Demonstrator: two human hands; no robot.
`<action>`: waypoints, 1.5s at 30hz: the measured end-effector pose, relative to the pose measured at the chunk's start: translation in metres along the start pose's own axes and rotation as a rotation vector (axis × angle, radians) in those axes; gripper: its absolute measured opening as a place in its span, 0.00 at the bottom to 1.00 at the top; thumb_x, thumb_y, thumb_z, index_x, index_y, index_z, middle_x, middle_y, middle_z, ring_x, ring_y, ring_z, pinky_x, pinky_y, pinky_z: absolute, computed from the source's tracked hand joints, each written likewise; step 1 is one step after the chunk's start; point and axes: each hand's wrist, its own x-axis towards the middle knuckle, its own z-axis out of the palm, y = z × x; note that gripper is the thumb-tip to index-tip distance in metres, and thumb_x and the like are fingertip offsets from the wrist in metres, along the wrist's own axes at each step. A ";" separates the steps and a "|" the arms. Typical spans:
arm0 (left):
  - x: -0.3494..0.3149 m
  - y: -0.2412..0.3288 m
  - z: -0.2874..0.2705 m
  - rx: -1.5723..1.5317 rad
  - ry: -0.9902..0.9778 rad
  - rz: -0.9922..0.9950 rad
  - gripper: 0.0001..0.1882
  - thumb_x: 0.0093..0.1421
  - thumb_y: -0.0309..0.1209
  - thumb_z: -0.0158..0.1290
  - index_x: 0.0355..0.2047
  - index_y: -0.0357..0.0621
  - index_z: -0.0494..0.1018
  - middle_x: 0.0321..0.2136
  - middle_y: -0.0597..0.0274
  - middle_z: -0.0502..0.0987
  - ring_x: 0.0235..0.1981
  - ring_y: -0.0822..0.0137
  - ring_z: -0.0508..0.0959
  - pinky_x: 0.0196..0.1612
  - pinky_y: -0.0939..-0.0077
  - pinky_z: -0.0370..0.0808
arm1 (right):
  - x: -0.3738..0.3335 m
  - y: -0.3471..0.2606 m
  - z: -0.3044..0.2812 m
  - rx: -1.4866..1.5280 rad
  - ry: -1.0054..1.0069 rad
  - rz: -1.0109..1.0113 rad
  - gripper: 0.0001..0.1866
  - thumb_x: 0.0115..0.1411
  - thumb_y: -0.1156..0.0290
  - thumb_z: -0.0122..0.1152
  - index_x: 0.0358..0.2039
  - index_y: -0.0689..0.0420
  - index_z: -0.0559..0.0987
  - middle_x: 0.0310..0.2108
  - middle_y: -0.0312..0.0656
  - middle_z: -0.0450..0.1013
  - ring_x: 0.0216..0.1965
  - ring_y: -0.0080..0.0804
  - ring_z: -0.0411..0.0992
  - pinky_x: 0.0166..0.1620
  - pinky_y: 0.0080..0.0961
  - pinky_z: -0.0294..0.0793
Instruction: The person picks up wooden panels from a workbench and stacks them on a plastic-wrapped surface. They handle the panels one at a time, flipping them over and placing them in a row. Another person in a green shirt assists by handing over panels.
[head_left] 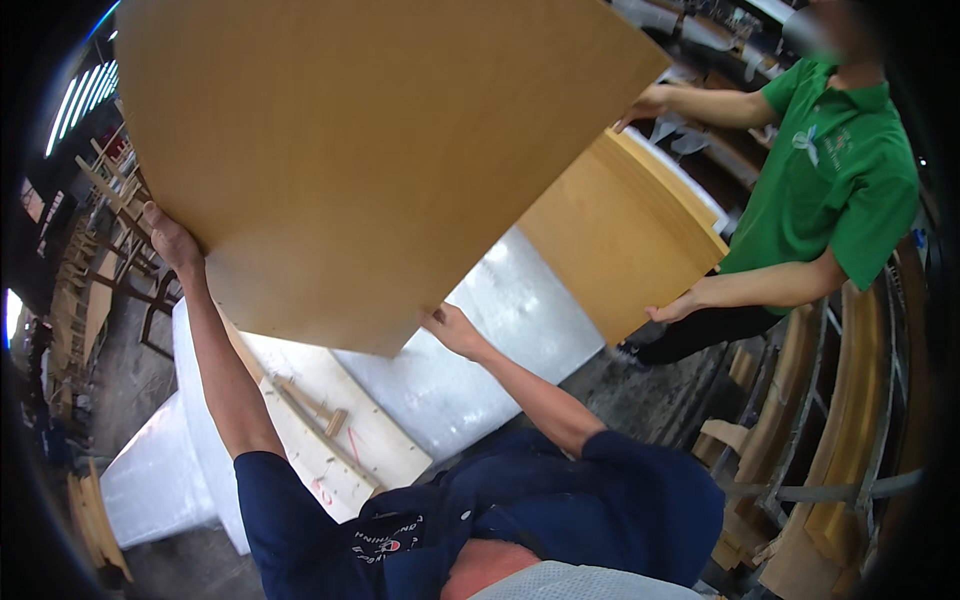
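A large, flat, light-brown wooden panel is raised and tilted in front of me, filling the upper middle of the view. My left hand grips its left edge with the thumb up. My right hand is closed on its lower right corner, fingertips partly hidden. A person in a green shirt stands at the right, one hand at the panel's far right edge. That person's other hand touches the near corner of a stack of similar panels.
Beneath the panel lies a shiny, silvery-white covered surface. Pale boards with a small wooden piece lie in front of me. Curved wooden parts sit on a metal rack at the right. Wooden frames stand at the left.
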 end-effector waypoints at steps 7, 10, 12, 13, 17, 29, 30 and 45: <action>0.012 0.004 -0.095 0.292 0.311 0.336 0.27 0.66 0.50 0.34 0.41 0.37 0.72 0.35 0.56 0.77 0.36 0.64 0.73 0.42 0.71 0.69 | 0.025 0.023 0.044 -0.242 0.062 -0.105 0.06 0.56 0.76 0.56 0.35 0.61 0.75 0.32 0.39 0.74 0.34 0.29 0.72 0.39 0.27 0.71; 0.041 0.061 -0.124 0.468 0.355 0.324 0.30 0.65 0.53 0.34 0.43 0.37 0.71 0.31 0.54 0.77 0.32 0.62 0.72 0.39 0.67 0.68 | 0.032 -0.040 0.049 -0.420 0.141 -0.385 0.06 0.58 0.77 0.51 0.36 0.61 0.74 0.35 0.41 0.71 0.37 0.33 0.69 0.42 0.30 0.69; 0.027 0.156 -0.180 0.362 0.160 0.298 0.31 0.66 0.53 0.32 0.44 0.36 0.70 0.32 0.55 0.77 0.33 0.66 0.72 0.38 0.67 0.67 | 0.047 -0.071 0.078 -0.435 0.226 -0.497 0.28 0.67 0.55 0.38 0.57 0.65 0.60 0.58 0.51 0.58 0.58 0.41 0.58 0.60 0.34 0.58; 0.001 0.165 -0.217 0.344 0.057 0.219 0.31 0.66 0.53 0.31 0.44 0.35 0.70 0.33 0.56 0.77 0.34 0.68 0.72 0.38 0.68 0.67 | 0.053 -0.090 0.123 0.253 0.186 -0.457 0.34 0.66 0.47 0.34 0.61 0.63 0.53 0.62 0.50 0.53 0.61 0.44 0.54 0.62 0.36 0.54; -0.104 0.123 -0.347 0.169 0.092 0.074 0.34 0.65 0.55 0.32 0.49 0.34 0.68 0.39 0.58 0.76 0.39 0.71 0.73 0.41 0.76 0.70 | 0.004 -0.205 0.196 0.305 0.093 -0.432 0.37 0.64 0.44 0.36 0.61 0.61 0.52 0.61 0.50 0.53 0.60 0.41 0.54 0.63 0.36 0.52; -0.303 0.182 -0.791 0.472 0.481 -0.531 0.37 0.58 0.62 0.42 0.26 0.33 0.76 0.21 0.62 0.75 0.25 0.74 0.74 0.28 0.81 0.71 | -0.230 -0.155 0.523 0.398 -0.480 0.028 0.29 0.62 0.50 0.50 0.42 0.69 0.72 0.36 0.45 0.74 0.35 0.26 0.72 0.36 0.21 0.73; -0.312 0.173 -0.817 0.452 0.480 -0.597 0.37 0.58 0.62 0.43 0.26 0.33 0.76 0.22 0.62 0.76 0.25 0.74 0.74 0.28 0.80 0.71 | -0.246 -0.141 0.547 0.367 -0.466 0.048 0.28 0.62 0.51 0.51 0.42 0.70 0.72 0.36 0.46 0.74 0.35 0.27 0.72 0.37 0.22 0.73; -0.282 -0.158 -1.066 0.507 0.184 -1.165 0.27 0.55 0.50 0.54 0.34 0.31 0.77 0.28 0.53 0.79 0.29 0.67 0.79 0.33 0.72 0.73 | -0.260 0.147 0.858 0.090 -0.399 0.629 0.23 0.63 0.59 0.51 0.38 0.72 0.73 0.34 0.48 0.74 0.33 0.29 0.72 0.38 0.25 0.72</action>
